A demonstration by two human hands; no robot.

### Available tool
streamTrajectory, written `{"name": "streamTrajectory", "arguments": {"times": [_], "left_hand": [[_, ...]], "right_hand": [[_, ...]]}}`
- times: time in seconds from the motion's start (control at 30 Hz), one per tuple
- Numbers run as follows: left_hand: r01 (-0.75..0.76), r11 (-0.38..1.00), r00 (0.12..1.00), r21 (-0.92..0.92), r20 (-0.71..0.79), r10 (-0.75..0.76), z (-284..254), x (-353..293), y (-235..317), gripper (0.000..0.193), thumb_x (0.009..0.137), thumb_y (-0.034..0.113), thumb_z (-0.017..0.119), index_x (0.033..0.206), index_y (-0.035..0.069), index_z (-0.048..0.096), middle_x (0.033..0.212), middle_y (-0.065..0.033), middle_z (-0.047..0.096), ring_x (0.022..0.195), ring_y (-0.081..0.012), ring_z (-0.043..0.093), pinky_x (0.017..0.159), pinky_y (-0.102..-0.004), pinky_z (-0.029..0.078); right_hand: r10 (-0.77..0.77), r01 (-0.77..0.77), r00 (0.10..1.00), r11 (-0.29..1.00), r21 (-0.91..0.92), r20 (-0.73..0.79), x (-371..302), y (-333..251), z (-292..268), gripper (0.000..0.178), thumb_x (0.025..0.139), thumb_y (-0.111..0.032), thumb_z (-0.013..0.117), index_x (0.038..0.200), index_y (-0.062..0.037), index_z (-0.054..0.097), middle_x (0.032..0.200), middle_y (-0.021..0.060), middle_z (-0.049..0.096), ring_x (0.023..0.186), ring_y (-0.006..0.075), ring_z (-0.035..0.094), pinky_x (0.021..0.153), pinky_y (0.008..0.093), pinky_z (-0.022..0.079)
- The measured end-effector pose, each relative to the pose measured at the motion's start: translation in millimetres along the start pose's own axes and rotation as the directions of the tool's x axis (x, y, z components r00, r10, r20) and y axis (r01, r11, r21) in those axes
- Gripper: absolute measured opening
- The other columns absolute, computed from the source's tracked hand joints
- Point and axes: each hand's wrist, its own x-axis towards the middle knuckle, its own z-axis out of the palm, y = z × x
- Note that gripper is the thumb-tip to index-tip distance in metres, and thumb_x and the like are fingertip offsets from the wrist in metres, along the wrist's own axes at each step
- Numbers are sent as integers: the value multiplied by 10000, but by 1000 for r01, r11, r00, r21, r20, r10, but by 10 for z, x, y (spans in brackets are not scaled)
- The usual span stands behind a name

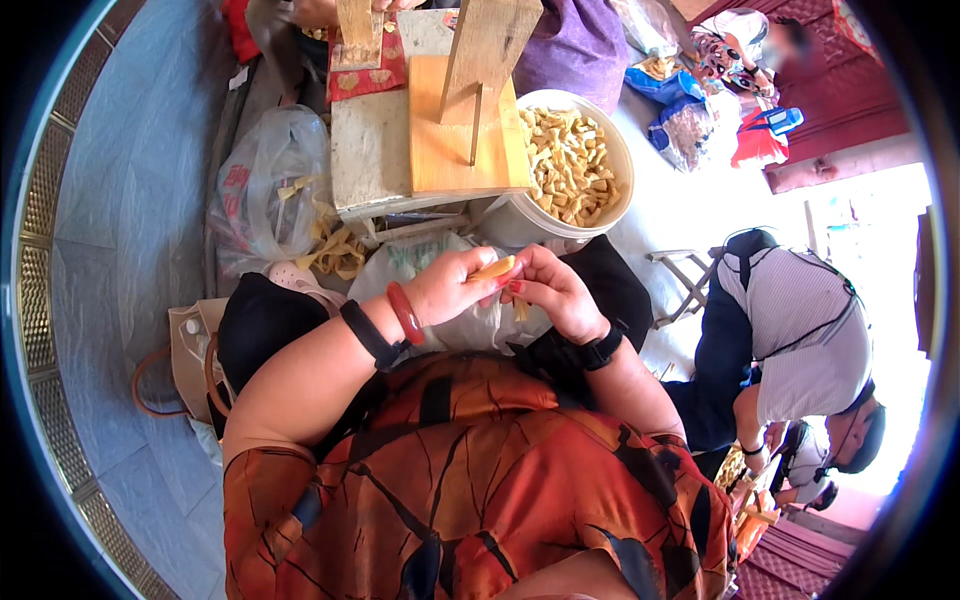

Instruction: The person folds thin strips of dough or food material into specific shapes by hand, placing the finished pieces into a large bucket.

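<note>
Above my lap, my left hand (450,288) pinches a pale-yellow folded strip (493,269) that looks like tofu skin. My right hand (562,297) meets it there, thumb and fingers closed on the same strip, with a short end hanging below. The fingertips partly hide the strip's middle. Beyond my right hand stands a white bucket (540,228) full of small knotted yellow pieces (570,165). A plastic bag (390,268) covers my lap under the hands.
A low table (365,175) ahead carries a wooden board (430,165) with an upright post (490,50) and thin peg. Loose strips (340,252) lie near a clear bag (275,175) at left. A handbag (190,350) sits by my left leg. Another person (810,320) bends over at right.
</note>
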Motion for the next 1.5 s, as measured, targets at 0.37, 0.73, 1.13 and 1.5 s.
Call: {"name": "streamTrajectory", "arguments": {"times": [0.37, 0.73, 1.13, 1.5], "left_hand": [[-79, 985, 996, -152, 23, 84, -27, -313, 261, 260, 994, 228, 514, 784, 74, 510, 651, 43, 486, 581, -51, 442, 553, -210, 366], [-128, 983, 951, -129, -297, 85, -353, 19, 481, 194, 985, 207, 526, 996, 27, 598, 820, -15, 622, 770, -90, 564, 725, -260, 457], [-179, 972, 882, 155, -413, 228, -740, 423, 606, 115, 883, -3, 629, 989, 29, 599, 941, 0, 618, 877, -66, 581, 814, -223, 470], [217, 792, 692, 571, -662, 288, -760, 632, 336, 78, 870, 41, 624, 914, 0, 574, 823, -86, 674, 827, -153, 674, 735, -281, 511]], "right_hand": [[3, -24, 991, 988, 153, 133, -31, -115, 170, 168, 880, 26, 628, 912, -72, 495, 818, 9, 602, 700, 89, 594, 643, 213, 475], [-330, 175, 940, 687, -705, -89, 302, -667, 113, 146, 831, 22, 641, 950, -24, 568, 804, -11, 579, 685, 58, 499, 608, 200, 402], [-563, 264, 823, 502, -824, -79, 899, -827, -12, 81, 776, -12, 621, 850, -26, 592, 731, 77, 590, 632, 165, 563, 586, 294, 455], [-570, -52, 781, 349, -935, -257, 1155, -505, -468, 84, 830, -118, 606, 900, -72, 608, 770, 123, 648, 750, 298, 639, 679, 403, 504]]}}
